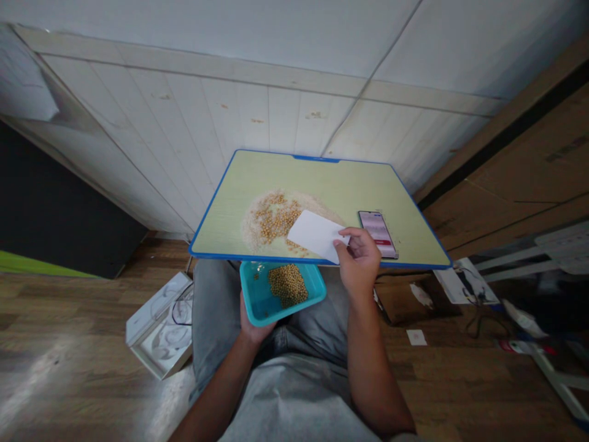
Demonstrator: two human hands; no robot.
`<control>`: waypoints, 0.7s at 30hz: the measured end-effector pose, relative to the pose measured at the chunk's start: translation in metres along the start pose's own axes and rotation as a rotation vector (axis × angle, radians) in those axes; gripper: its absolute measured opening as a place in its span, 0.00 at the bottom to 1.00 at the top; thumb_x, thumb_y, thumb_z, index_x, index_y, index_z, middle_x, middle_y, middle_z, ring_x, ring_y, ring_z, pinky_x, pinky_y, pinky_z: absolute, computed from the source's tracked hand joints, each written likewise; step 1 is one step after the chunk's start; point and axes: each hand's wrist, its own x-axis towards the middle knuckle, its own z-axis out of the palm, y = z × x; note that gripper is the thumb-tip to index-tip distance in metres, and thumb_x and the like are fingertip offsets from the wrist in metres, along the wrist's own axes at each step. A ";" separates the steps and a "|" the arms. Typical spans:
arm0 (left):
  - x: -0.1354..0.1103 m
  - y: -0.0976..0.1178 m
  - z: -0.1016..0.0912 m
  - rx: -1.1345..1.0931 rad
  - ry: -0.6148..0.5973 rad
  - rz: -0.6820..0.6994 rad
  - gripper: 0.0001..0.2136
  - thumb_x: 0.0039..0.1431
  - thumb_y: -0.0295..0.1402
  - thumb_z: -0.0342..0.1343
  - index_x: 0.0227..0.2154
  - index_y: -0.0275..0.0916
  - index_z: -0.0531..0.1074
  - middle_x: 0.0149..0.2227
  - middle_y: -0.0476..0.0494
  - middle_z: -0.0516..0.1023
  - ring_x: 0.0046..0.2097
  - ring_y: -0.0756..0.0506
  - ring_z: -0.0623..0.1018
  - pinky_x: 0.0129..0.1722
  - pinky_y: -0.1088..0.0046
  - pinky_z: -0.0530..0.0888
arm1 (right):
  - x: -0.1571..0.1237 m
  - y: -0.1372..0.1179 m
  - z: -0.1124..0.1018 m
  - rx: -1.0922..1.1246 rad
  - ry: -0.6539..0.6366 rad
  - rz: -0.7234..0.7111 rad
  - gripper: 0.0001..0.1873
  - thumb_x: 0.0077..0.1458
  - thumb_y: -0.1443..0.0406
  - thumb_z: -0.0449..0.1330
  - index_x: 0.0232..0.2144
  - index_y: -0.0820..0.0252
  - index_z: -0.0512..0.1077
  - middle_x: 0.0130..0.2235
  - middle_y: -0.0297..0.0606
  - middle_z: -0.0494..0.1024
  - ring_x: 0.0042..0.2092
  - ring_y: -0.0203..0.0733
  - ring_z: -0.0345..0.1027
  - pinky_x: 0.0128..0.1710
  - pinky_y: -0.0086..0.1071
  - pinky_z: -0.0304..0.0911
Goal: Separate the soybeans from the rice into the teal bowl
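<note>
Right hand (361, 256) is pinching a card (316, 236), beans (277, 222) lying at that hand's ten o'clock; left hand (256, 333) is cupping a tub (258, 303).

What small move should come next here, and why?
Probably draw the white card in the right hand toward the near edge of the board, nudging yellow beans along: the left hand holds the turquoise tub at that edge, with beans inside.

Head camera looks forward, down over the tabletop (340, 181)
</note>
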 end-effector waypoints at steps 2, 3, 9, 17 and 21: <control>0.001 0.000 0.000 -0.010 0.008 0.002 0.37 0.83 0.59 0.34 0.78 0.46 0.72 0.81 0.44 0.72 0.88 0.33 0.54 0.87 0.36 0.36 | 0.000 0.000 0.000 0.009 -0.010 0.005 0.05 0.59 0.64 0.68 0.39 0.53 0.78 0.31 0.30 0.75 0.31 0.39 0.68 0.32 0.32 0.64; 0.001 0.000 0.000 -0.015 0.013 0.001 0.37 0.83 0.59 0.34 0.78 0.46 0.72 0.81 0.44 0.72 0.88 0.33 0.54 0.86 0.36 0.36 | 0.000 0.000 0.000 0.015 -0.017 0.006 0.05 0.58 0.63 0.68 0.39 0.53 0.78 0.31 0.30 0.75 0.31 0.39 0.68 0.32 0.32 0.64; 0.000 0.000 0.003 -0.034 0.017 -0.008 0.37 0.83 0.60 0.35 0.78 0.45 0.72 0.80 0.43 0.74 0.88 0.34 0.54 0.87 0.37 0.40 | -0.001 0.001 -0.001 0.018 -0.039 0.023 0.06 0.59 0.63 0.69 0.39 0.52 0.78 0.32 0.31 0.77 0.32 0.40 0.69 0.32 0.33 0.65; 0.000 -0.003 0.026 -0.039 0.031 -0.004 0.37 0.83 0.56 0.33 0.80 0.44 0.70 0.83 0.43 0.69 0.89 0.34 0.52 0.87 0.37 0.41 | -0.001 0.000 -0.002 0.012 -0.084 0.029 0.06 0.58 0.62 0.69 0.38 0.53 0.79 0.32 0.31 0.78 0.32 0.40 0.69 0.32 0.32 0.65; 0.001 -0.003 0.032 -0.030 0.075 0.012 0.36 0.83 0.54 0.35 0.79 0.43 0.71 0.83 0.42 0.68 0.89 0.35 0.50 0.87 0.37 0.41 | 0.000 -0.001 -0.002 0.030 -0.091 0.010 0.05 0.58 0.63 0.69 0.38 0.53 0.80 0.32 0.30 0.77 0.31 0.38 0.67 0.31 0.31 0.63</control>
